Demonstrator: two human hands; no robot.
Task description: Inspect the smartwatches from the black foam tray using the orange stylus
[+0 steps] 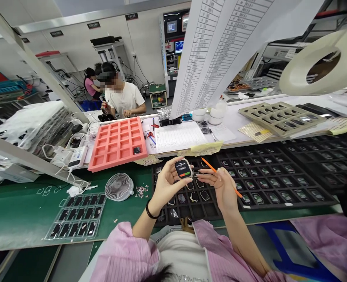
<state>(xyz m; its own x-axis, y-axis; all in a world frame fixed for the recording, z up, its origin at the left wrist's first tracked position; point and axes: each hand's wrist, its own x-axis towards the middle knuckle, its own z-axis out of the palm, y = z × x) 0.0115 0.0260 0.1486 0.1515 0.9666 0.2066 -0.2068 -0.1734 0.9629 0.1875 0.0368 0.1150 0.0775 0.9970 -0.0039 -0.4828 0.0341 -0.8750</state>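
A watch case with a lit screen (pixel 183 168) is held between the thumb and fingers of my left hand (pixel 168 181), its display facing up toward me. The screen shows white text and a red and green strip. Beside it on the right, my right hand (pixel 222 187) grips a thin orange stick (pixel 209 164), which slants across the palm with its upper end toward the watch. Beneath both hands lies a black compartment tray (pixel 204 209) with several watch cases. More cases fill another black tray (pixel 267 201) at the right.
A pink tray (pixel 118 153), a paper form (pixel 179 138) and a beige tray (pixel 293 127) lie on the raised shelf. A small fan (pixel 119 187) and a clear tray (pixel 76 215) stand left. Printed sheets (pixel 217 47) hang ahead. A person (pixel 124 98) sits opposite.
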